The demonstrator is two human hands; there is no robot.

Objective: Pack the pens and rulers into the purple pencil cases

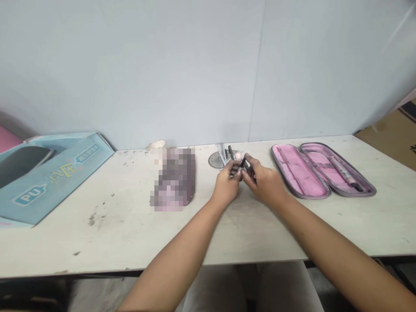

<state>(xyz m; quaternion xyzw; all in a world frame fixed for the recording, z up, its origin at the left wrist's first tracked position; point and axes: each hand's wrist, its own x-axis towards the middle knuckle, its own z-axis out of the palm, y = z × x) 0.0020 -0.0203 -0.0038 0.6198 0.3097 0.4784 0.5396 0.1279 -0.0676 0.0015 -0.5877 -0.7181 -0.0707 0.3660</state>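
My left hand (227, 184) and my right hand (263, 180) meet over the middle of the white table (130, 229). Both have their fingers closed around a few dark pens (243, 164) held between them, one with a pink end. Just behind the hands lie a clear protractor (215, 160) and some rulers. To the right lies an open pink pencil case (305, 173) with a dark pen (347, 175) in its right half.
A blurred dark and pink object (173, 180) stands left of my hands. A light blue cardboard box (48, 177) lies at the far left. A grey wall runs behind the table. A brown carton (393, 132) sits at the far right.
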